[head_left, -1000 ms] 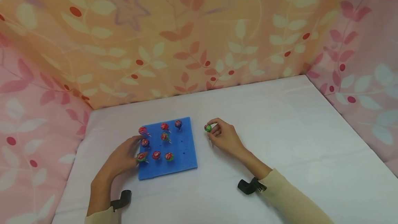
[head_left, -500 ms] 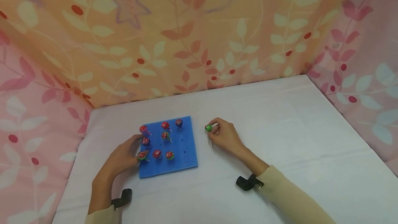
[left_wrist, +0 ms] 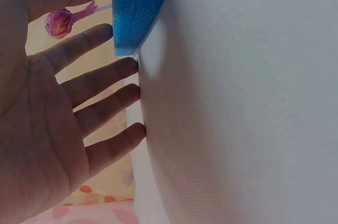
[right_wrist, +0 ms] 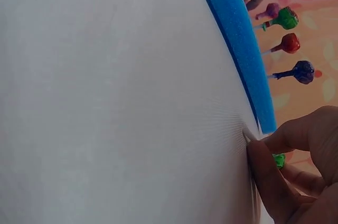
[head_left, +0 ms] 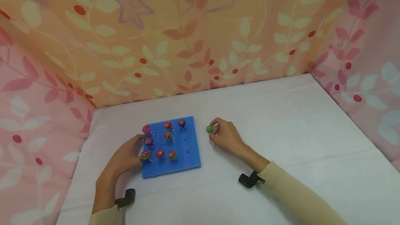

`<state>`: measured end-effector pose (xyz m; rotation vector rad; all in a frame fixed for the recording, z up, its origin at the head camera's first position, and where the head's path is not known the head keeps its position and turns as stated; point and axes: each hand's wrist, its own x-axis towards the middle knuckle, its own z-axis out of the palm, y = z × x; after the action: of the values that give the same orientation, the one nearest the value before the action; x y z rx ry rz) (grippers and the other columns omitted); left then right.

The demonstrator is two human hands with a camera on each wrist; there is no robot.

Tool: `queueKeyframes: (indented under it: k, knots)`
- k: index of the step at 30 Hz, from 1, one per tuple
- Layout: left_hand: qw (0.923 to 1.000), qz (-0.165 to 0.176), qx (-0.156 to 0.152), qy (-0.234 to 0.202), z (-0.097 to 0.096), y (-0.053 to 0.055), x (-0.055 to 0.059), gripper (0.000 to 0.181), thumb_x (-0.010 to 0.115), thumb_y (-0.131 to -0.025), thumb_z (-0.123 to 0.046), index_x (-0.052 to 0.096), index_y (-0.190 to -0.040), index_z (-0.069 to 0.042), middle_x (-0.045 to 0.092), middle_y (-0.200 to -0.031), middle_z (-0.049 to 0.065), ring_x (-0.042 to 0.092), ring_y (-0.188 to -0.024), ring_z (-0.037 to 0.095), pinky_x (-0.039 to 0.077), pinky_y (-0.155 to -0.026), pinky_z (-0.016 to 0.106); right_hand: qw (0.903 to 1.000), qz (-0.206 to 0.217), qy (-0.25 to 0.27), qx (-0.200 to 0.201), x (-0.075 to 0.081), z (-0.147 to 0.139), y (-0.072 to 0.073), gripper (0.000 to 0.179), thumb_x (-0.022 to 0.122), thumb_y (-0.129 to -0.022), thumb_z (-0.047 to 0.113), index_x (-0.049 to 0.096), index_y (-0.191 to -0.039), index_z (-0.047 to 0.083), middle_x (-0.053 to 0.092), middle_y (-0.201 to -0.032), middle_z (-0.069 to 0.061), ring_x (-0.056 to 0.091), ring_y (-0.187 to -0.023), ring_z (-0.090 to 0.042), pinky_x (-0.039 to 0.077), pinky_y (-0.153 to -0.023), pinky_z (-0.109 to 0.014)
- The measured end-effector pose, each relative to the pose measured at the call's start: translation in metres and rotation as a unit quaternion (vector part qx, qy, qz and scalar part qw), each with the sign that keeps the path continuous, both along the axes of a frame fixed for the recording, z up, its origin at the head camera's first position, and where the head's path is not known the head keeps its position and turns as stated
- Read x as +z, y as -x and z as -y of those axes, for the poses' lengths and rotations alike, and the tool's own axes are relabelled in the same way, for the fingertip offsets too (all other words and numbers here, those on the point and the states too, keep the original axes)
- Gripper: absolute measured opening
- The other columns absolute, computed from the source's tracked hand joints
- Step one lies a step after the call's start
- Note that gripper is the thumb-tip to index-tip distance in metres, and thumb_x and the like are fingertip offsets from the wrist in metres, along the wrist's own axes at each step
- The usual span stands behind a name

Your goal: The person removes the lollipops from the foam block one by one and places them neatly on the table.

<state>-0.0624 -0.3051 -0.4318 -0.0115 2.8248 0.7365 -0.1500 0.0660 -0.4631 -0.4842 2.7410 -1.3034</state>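
In the head view, a blue foam board (head_left: 187,162) lies left of centre with several wrapped lollipops (head_left: 160,153) stuck upright in it. At its left edge my left hand (head_left: 126,155) holds thumb and fingers spread. The left wrist view shows those fingers (left_wrist: 103,73) nearly straight, with thumb and index tips touching the foam (left_wrist: 140,12) beside a pink lollipop (left_wrist: 59,23). To the right of the board, my right hand (head_left: 228,136) pinches a green-wrapped lollipop (head_left: 209,129) between thumb and fingers. Its white stick points down; in the right wrist view the hand (right_wrist: 301,182) mostly hides the candy.
Small bare holes (head_left: 187,152) show in the board's right part. A white cloth (head_left: 281,131) covers the table. Patterned orange fabric (head_left: 193,34) hangs behind, and pink fabric (head_left: 28,131) closes the sides.
The green lollipop has turned slightly in my right fingers, now showing mainly green where red was visible before. Both hands stay in place while the head view shifts a little.
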Motion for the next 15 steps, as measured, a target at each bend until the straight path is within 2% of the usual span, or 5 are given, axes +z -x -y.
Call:
queueKeyframes:
  k: [6, 15]
  knots:
    - [1.0000, -0.002, 0.006, 0.005, 0.0000, -0.0014, -0.0018, 0.080, 0.082, -0.084, -0.023, 0.048, -0.155, -0.015, 0.051, -0.160, 0.022, 0.043, -0.151, 0.050, 0.037, -0.118, 0.076, 1.0000, 0.000, 0.004, 0.007, 0.0006, 0.0011, 0.0002, 0.029, 0.079, -0.089, 0.012, 0.071, -0.116, 0.005, 0.076, -0.082, -0.004, 0.062, -0.066, -0.010, 0.052, -0.064, -0.027]
    - [0.9999, 0.008, 0.004, 0.009, -0.0025, -0.0001, 0.0032, 0.077, 0.081, -0.086, -0.026, 0.047, -0.155, -0.016, 0.050, -0.161, 0.021, 0.042, -0.152, 0.049, 0.037, -0.118, 0.075, 0.9999, -0.011, 0.013, 0.000, 0.0017, -0.0008, -0.0063, 0.034, 0.078, -0.092, 0.014, 0.070, -0.123, 0.005, 0.077, -0.087, -0.005, 0.063, -0.065, -0.007, 0.051, -0.061, -0.024]
